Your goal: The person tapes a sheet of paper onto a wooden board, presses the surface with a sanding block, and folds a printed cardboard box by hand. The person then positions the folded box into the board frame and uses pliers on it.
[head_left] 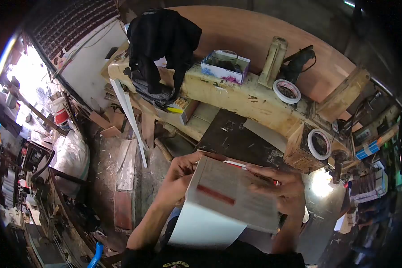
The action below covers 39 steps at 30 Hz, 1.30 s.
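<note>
Two-handed hold on grey-brown board (250, 209), close before torso, between both hands.
Long axis crosswise, right end angled nearer body. Left hand (182, 177) curled, gripping far left corner — right hand (283, 186) partly open, fingers over right portion, nearer slim white-and-red item (235, 164) at far edge; cannot tell if pinched. White panel (205, 228) below board; forearms reaching forward, converging inward.

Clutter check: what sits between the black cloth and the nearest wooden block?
An open printed box, with a clear container in it, between black cloth and wooden block; head view.
</note>
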### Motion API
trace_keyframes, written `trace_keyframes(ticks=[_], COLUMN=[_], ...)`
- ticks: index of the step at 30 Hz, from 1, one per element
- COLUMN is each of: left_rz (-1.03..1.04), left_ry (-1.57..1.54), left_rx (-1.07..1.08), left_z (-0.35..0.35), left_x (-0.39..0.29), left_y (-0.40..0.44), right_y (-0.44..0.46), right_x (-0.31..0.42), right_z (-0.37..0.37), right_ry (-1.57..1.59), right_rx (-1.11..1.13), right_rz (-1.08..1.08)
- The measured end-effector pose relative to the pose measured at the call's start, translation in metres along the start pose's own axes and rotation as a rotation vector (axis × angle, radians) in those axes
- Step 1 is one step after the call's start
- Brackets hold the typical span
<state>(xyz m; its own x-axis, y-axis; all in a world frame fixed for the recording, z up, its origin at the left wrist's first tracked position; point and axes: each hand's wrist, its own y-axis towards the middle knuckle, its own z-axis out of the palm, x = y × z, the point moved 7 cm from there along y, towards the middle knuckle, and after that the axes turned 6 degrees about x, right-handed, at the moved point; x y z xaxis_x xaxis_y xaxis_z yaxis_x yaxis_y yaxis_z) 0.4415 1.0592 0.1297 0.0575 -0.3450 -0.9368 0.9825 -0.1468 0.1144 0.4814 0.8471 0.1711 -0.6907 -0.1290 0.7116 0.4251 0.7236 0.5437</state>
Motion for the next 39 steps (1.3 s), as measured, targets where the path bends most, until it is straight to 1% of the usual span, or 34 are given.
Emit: trace_keyframes(ticks=[1, 2, 4, 5, 6, 8, 10, 11, 12, 13, 14, 16, 17, 18, 20, 22, 24, 25, 27, 28, 30, 32, 33, 34, 36, 37, 39], left_rz=[0.006, 0.009, -0.115, -0.180, -0.188, -0.114, -0.070, -0.045, -0.011, -0.006, -0.052, -0.016, -0.012, -0.027, 0.077, 0.065, 0.171, 0.170, 0.124, 0.123, 0.068, -0.018, -0.005, 0.007, 0.012, 0.017, 0.067], left_ry=[-0.022, -0.018, -0.515, -0.515, -0.513, 0.449, 0.428, 0.387, 0.348, 0.302, 0.230, 0.169, 0.148, 0.146, 0.162, 0.216, 0.396, 0.396, 0.230, 0.229, 0.072, 0.082, 0.086, 0.090, 0.235, 0.235, 0.335], left_rx=[0.020, 0.025, 0.025, 0.011, 0.020, 0.016, -0.083, -0.122, -0.161, -0.259, -0.239, -0.229, -0.200, -0.196, -0.222, -0.249, -0.365, -0.363, -0.308, -0.310, -0.255, -0.251, -0.236, -0.221, -0.226, -0.241, -0.246], left_z=[-0.003, -0.006, -0.004, 0.001, 0.005, 0.003, -0.005, -0.011, -0.016, -0.017, -0.020, -0.018, -0.020, -0.020, -0.019, -0.017, -0.021, -0.020, -0.019, -0.019, -0.018, -0.019, -0.021, -0.021, -0.007, -0.007, -0.006], left_x=[0.001, -0.002, 0.000, -0.004, -0.010, -0.025, -0.021, -0.019, -0.019, -0.024, -0.023, -0.023, -0.020, -0.016, -0.018, -0.013, -0.017, -0.018, -0.015, -0.015, -0.010, -0.011, -0.010, -0.010, -0.018, -0.017, -0.018], left_y=[0.001, 0.001, 0.001, 0.003, 0.004, 0.004, 0.007, 0.009, 0.013, 0.015, 0.020, 0.022, 0.024, 0.024, 0.022, 0.021, 0.014, 0.012, 0.012, 0.011, 0.012, 0.011, 0.012, 0.013, 0.018, 0.019, 0.020], right_y=[0.002, 0.002, 0.000, -0.002, -0.004, -0.003, -0.003, -0.005, -0.001, 0.002, 0.002, 0.009, 0.016, 0.017, 0.022, 0.024, 0.023, 0.023, 0.024, 0.024, 0.023, 0.019, 0.022, 0.019, 0.016, 0.016, 0.014], right_x=[0.007, 0.008, 0.009, 0.009, 0.007, 0.003, -0.007, -0.016, -0.025, -0.031, -0.034, -0.033, -0.029, -0.034, -0.042, -0.043, -0.046, -0.047, -0.045, -0.045, -0.046, -0.053, -0.050, -0.053, -0.055, -0.055, -0.057], right_z=[0.003, 0.007, 0.006, 0.010, 0.014, 0.008, -0.002, -0.015, -0.025, -0.026, -0.022, -0.004, 0.004, 0.007, 0.010, 0.009, 0.010, 0.011, 0.011, 0.010, 0.007, 0.004, 0.002, 0.000, -0.003, -0.002, -0.005], right_ry=[-0.128, -0.137, -0.150, -0.209, -0.267, -0.227, -0.133, -0.035, 0.247, 0.506, 0.770, 0.482, 0.452, 0.463, 0.468, 0.471, 0.467, 0.466, 0.456, 0.456, 0.368, 0.344, 0.404, 0.429, 0.466, 0.469, 0.422], right_rx=[0.060, 0.034, 0.001, 0.067, 0.131, 0.120, 0.113, 0.063, -0.080, -0.158, -0.239, 0.016, 0.015, -0.098, -0.091, -0.112, -0.092, -0.093, -0.115, -0.114, -0.066, -0.084, -0.057, -0.035, -0.060, -0.046, -0.066], right_rz=[-0.036, 0.023, 0.088, 0.123, 0.161, 0.209, 0.305, 0.300, 0.351, 0.498, 0.636, 0.609, 0.621, 0.660, 0.614, 0.589, 0.581, 0.582, 0.523, 0.524, 0.561, 0.563, 0.506, 0.582, 0.577, 0.573, 0.590])
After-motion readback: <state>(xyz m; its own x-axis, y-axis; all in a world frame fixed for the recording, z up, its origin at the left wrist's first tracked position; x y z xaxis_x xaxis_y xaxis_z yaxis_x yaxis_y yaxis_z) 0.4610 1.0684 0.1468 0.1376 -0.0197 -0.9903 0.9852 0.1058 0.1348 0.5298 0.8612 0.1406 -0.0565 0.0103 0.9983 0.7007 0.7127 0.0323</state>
